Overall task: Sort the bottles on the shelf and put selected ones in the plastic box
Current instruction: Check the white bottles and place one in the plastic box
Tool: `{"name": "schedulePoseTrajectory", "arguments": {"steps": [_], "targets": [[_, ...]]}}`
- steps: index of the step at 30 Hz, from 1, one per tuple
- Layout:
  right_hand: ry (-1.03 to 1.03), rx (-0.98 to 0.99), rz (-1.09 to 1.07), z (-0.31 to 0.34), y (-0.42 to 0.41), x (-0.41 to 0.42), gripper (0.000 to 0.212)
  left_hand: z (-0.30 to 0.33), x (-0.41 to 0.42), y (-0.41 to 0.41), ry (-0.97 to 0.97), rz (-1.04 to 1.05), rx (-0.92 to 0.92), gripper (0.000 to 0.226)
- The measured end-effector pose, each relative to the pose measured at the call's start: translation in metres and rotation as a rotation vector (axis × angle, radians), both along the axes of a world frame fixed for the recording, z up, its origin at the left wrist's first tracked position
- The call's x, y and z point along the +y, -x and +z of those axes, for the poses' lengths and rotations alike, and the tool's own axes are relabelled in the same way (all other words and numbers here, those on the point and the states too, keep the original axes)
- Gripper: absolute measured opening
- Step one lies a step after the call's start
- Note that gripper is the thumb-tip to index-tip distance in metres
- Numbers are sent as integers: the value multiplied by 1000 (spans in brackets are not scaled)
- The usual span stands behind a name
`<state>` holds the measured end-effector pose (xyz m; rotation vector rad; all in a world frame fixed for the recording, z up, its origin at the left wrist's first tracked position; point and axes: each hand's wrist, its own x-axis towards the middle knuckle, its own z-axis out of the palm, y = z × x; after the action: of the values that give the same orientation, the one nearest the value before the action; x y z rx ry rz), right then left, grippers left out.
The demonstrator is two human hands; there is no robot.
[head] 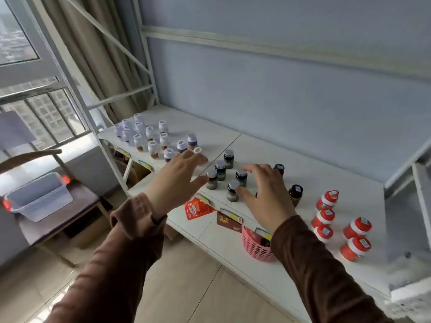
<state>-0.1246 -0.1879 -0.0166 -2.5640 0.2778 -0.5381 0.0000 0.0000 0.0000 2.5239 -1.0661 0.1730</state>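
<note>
While the box (38,198) is sitting apart on a side worktop (70,213), both released hands, left (173,180) and right (265,197), are being held over dark-capped bottles (220,170) on the shelf (326,180).

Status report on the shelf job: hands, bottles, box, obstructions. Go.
Left hand and right hand open, over the dark-capped bottles, holding nothing. Box on the side table to the left, looks empty. Nothing blocking.

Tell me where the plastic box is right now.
In the head view, the plastic box sits far left on a low dark table beside the shelf, away from both hands.
</note>
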Motion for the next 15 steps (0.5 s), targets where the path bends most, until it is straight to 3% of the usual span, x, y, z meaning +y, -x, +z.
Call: {"name": "schedulePoseTrajectory", "arguments": {"steps": [15], "targets": [[-3, 164, 31, -65, -209, 177, 45, -99, 178, -201, -105, 134, 200, 39]]}}
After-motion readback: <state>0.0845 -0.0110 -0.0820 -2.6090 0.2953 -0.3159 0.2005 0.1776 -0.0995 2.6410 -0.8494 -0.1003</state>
